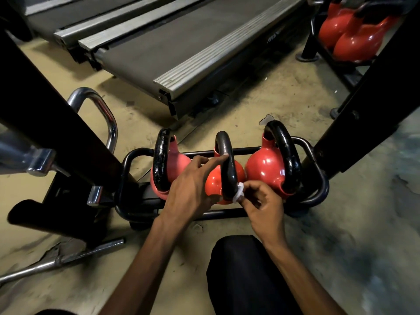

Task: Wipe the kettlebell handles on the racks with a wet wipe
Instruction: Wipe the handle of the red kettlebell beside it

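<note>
While the person crouches in front of the low rack, the head view, the only one given, shows both hands at the middle kettlebell of three that sit in it side by side.

The right hand pinches a small bunched wet wipe between thumb and fingertips and holds it against the near lower end of the black middle handle, on its right side. The left hand clamps nothing that I can see. Its index finger lies straight against the left side of the same handle, higher up, and the other fingers are loosely bent.

The handle is a loop standing upright, and its long line runs away from the person. From the wipe, nearly all of the bar lies upward and farther off, over the top of the arch and down to the far foot. So I judge that the next stroke must go up and forward along the bar. The right hand is the nearer one to do it, and the left hand seems only to steady the bell.

The pink kettlebell on the left and the red kettlebell on the right stand just beside the middle one. A second rack with more red bells is at the upper right, well apart.
</note>
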Motion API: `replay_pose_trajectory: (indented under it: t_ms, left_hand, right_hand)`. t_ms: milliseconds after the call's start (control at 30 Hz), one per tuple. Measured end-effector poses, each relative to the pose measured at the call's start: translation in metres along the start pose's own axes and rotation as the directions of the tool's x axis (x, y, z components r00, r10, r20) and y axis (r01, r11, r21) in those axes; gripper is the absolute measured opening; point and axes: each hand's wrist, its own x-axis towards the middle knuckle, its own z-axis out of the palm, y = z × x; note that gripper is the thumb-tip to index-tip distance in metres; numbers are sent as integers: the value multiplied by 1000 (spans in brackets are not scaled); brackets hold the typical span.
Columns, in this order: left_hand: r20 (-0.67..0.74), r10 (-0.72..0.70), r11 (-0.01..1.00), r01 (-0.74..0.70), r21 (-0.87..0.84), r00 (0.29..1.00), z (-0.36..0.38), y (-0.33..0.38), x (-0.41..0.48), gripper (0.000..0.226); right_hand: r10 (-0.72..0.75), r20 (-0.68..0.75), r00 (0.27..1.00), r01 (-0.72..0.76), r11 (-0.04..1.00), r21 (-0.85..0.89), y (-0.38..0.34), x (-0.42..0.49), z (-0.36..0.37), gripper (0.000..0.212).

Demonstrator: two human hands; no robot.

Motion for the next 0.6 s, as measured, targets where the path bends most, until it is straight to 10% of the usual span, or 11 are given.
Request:
replay_pose_trajectory:
  t_ms: [600]
  left_hand:
    - [-56,-38,998,35,-61,998,2,6,-2,100]
  right_hand:
    - [365,-101,925,-362,931,49,-34,153,58,18]
